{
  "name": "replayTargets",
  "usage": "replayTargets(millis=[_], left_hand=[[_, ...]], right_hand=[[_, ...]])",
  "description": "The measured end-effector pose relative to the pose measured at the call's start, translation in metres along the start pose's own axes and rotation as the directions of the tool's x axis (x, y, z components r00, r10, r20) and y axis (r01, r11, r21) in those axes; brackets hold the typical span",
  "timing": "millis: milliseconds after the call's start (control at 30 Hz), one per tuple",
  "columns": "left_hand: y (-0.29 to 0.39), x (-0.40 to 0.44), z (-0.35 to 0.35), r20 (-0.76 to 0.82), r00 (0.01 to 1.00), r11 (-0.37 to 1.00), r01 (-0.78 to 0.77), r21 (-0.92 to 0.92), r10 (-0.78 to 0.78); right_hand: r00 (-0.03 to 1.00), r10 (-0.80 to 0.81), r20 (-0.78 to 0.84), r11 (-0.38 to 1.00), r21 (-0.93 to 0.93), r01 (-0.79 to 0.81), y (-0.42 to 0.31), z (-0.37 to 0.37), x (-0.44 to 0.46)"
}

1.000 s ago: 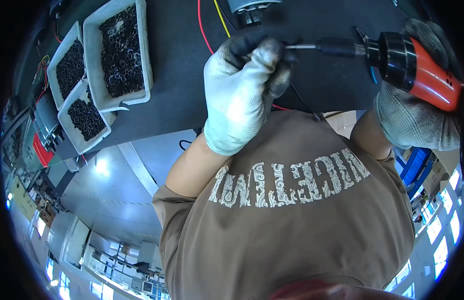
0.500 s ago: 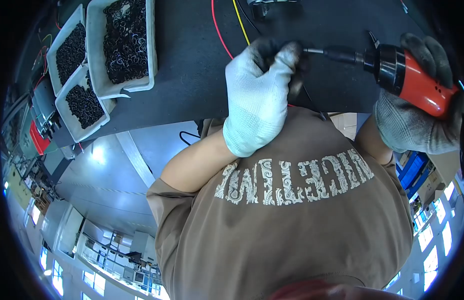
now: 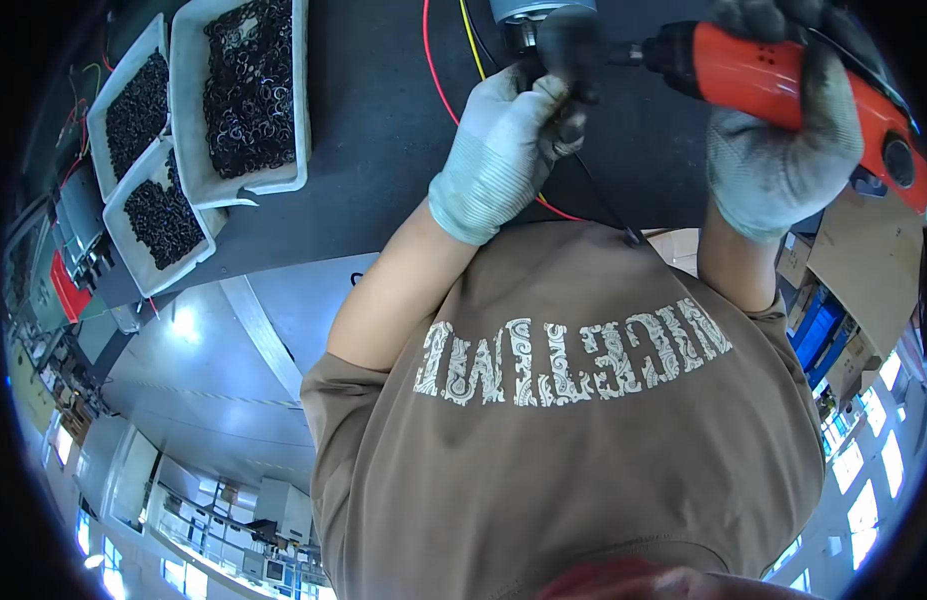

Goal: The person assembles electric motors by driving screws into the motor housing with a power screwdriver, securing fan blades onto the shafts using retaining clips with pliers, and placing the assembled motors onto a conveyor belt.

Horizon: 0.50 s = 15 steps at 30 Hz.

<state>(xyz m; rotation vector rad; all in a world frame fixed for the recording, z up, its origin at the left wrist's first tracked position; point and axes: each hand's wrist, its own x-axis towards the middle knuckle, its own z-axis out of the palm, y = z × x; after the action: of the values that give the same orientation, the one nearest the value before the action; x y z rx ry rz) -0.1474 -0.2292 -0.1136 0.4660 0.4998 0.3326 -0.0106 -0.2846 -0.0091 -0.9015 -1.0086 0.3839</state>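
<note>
My right hand (image 3: 783, 150), in a grey-white glove with dark fingers, grips a red power screwdriver (image 3: 748, 75) with a black nose, held level and pointing left. At its front end is a dark, rounded shape (image 3: 571, 45), blurred by motion; what it is I cannot tell. My left hand (image 3: 503, 150), gloved in white with blackened fingertips, is closed just below that shape. What its fingers hold is hidden. Right above them, at the top edge, a silvery motor-like cylinder (image 3: 543, 8) shows in part. Red (image 3: 433, 70) and yellow wires (image 3: 471, 40) run past my left hand.
On the dark table (image 3: 373, 130), to the left, a large white bin (image 3: 301, 110) holds black rings. Two smaller bins (image 3: 208, 245) with small black parts stand beside it. Another motor-like part (image 3: 78, 215) lies far left. Cardboard (image 3: 863, 250) is at the right.
The screwdriver and my right hand have moved up and left. My left hand has shifted slightly and turned, staying closed. More of the motor-like cylinder shows at the top.
</note>
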Motion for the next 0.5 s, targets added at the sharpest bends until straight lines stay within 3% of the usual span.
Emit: replayTargets(millis=[67, 167, 200, 300, 333, 500], left_hand=[[-0.004, -0.001, 0.004, -0.087, 0.996, 0.985, -0.023, 0.170, 0.038], [-0.006, -0.004, 0.014, -0.112, 0.984, 0.962, -0.104, 0.251, 0.136], [-0.004, -0.003, 0.015, -0.127, 0.985, 0.959, -0.078, 0.274, 0.116], [0.001, -0.005, 0.019, -0.142, 0.980, 0.915, -0.075, 0.397, 0.141], [0.001, -0.005, 0.019, -0.144, 0.980, 0.909, -0.063, 0.412, 0.134], [-0.002, -0.004, 0.011, -0.149, 0.982, 0.922, -0.053, 0.385, 0.118]], right_hand=[[1.000, 0.001, 0.021, 1.000, -0.010, -0.001, 0.003, 0.008, -0.002], [0.999, 0.042, 0.029, 0.999, -0.021, -0.041, -0.004, 0.018, -0.001], [0.995, 0.011, 0.098, 0.996, -0.090, -0.002, -0.004, 0.018, 0.001], [0.994, 0.007, 0.106, 0.990, -0.143, 0.008, 0.000, 0.018, 0.004], [0.999, -0.029, 0.018, 0.987, -0.159, 0.032, 0.013, 0.013, -0.004], [0.978, 0.129, 0.164, 0.989, 0.050, -0.139, 0.001, 0.016, 0.016]])
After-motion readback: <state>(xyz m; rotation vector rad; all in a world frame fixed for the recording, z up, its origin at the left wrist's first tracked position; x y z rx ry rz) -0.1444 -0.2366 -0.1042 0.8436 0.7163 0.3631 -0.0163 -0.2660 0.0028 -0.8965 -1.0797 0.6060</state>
